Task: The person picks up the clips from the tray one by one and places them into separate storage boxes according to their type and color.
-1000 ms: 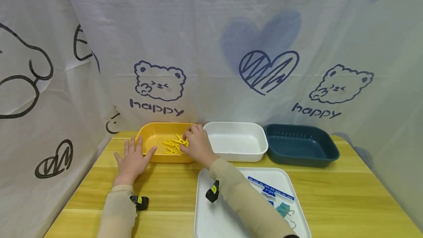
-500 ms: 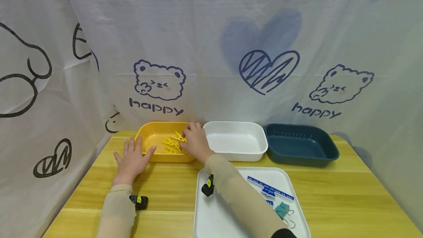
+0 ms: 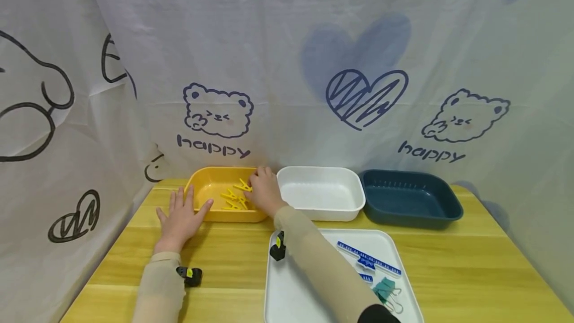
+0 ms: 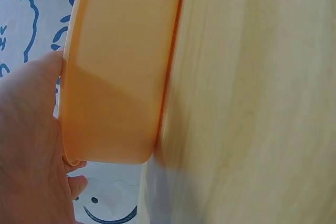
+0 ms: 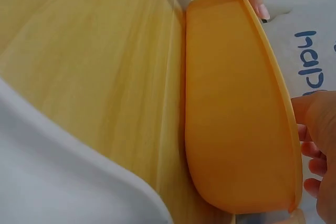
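A yellow plastic bin (image 3: 237, 216) stands at the back left of the table, with several yellow clothespins (image 3: 243, 187) lying in its right half. My left hand (image 3: 180, 223) rests on the bin's front left corner, its fingers spread; the left wrist view shows the thumb against the rim. My right hand (image 3: 266, 192) reaches over the bin's right end beside the uppermost clothespin. In the right wrist view its thumb meets the rim of the bin (image 5: 236, 103), and the bent fingers are behind it. Whether those fingers pinch a clothespin is hidden.
To the right stand a white bin (image 3: 323, 215) and a dark teal bin (image 3: 410, 219). A white tray (image 3: 291, 293) lies under my right forearm, bearing a blue ruler-like clip (image 3: 387, 266), part of another blue piece and teal binder clips (image 3: 383, 289). A printed curtain hangs behind.
My right hand has shifted slightly left and back at the bin's right end. The uppermost clothespins have moved a little. The left hand has stayed in place.
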A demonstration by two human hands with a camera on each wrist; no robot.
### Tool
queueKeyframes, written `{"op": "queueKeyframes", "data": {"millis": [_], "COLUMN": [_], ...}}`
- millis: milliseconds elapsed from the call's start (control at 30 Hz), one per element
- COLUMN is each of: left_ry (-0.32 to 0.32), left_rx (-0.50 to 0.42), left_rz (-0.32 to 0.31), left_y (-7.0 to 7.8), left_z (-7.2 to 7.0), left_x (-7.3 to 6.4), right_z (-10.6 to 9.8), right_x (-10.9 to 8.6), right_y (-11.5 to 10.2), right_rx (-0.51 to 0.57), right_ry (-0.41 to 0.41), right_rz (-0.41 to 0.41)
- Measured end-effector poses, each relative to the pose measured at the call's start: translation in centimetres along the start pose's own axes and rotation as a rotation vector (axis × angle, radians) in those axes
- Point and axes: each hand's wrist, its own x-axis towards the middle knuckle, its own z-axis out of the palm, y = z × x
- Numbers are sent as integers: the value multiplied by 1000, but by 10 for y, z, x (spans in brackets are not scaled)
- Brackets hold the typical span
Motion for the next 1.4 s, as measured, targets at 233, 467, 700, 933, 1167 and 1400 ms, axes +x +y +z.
{"op": "queueKeyframes", "data": {"millis": [233,467,700,933,1167,1400], "left_ry": [3,-3,9,1,16,16], "left_rx": [0,-6,0,-12,-18,-13], "left_rz": [0,4,11,11,6,-5], "left_y": [0,1,1,1,-3,-1], "left_z": [-3,-5,-5,0,1,1], "left_x": [1,-1,0,-1,0,0], "right_z": [2,8,10,12,17,23], "right_x": [9,15,21,24,30,36], "right_y": [2,3,1,1,-2,-4], "right_rx": [-7,-11,-41,-73,-136,-164], "right_ry": [-6,-52,-59,-86,-113,-142], "right_rz": [-11,42,44,36,24,33]}}
